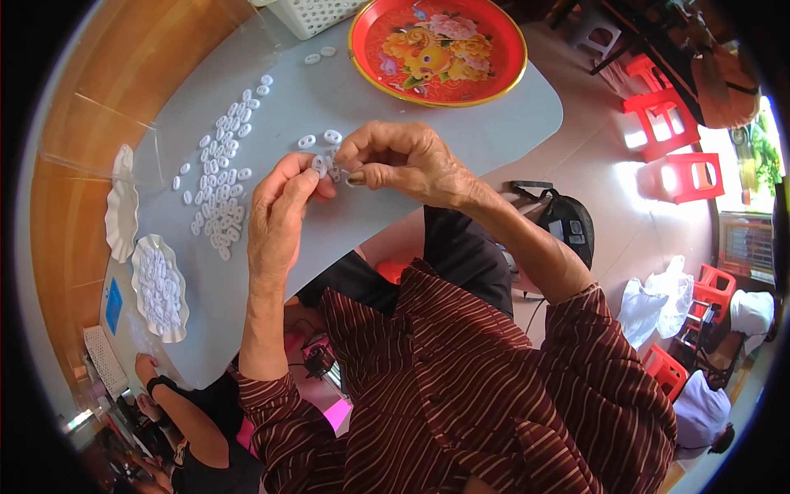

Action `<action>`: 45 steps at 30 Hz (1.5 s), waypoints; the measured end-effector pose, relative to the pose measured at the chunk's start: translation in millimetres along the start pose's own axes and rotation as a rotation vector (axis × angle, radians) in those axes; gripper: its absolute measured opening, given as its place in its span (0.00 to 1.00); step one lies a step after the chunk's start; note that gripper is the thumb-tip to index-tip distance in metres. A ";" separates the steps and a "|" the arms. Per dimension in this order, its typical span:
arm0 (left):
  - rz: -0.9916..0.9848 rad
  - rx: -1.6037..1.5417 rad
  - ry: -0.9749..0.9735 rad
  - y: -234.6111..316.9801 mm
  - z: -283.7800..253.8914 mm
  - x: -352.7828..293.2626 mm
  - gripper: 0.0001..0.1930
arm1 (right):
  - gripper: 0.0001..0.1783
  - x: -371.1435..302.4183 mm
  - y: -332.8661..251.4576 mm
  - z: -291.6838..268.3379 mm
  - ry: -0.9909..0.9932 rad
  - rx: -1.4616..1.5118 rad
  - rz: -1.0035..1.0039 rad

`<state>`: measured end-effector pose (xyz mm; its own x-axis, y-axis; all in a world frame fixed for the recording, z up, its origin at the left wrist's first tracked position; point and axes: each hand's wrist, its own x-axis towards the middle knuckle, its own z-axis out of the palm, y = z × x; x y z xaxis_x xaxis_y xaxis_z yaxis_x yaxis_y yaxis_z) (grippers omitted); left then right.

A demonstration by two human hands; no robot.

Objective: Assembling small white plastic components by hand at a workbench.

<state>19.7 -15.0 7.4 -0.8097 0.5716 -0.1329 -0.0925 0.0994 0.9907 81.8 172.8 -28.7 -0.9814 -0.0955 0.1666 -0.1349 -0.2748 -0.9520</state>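
Note:
Over the table, my left hand (278, 216) pinches a small white oval plastic piece with two holes (319, 163) between thumb and fingertips. My right hand (405, 165) meets it from the right, thumb and forefinger pressed together; whatever they hold is too small to make out. Two similar white pieces (332, 136) lie just beyond my fingertips, and a few more show partly behind them. To the left, a long scatter of the same white pieces (220, 185) covers the grey table (346, 86).
A red floral tray (502, 53) stands at the table's far side beside a white perforated basket (309, 18). On the left are a wavy white dish (174, 329) heaped with white pieces and another wavy dish (123, 202). Another person's arm (193, 416) is at lower left. Red stools (690, 177) stand right.

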 end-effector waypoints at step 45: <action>0.251 0.486 -0.146 5.8 13.1 5.2 0.12 | 0.13 -1.7 -0.6 1.6 0.094 -0.004 -0.065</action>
<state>22.5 -0.8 12.1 -0.6807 0.7293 0.0686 0.3982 0.2897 0.8704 83.8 171.6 -27.9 -0.9789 0.0128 0.2038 -0.1995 -0.2733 -0.9410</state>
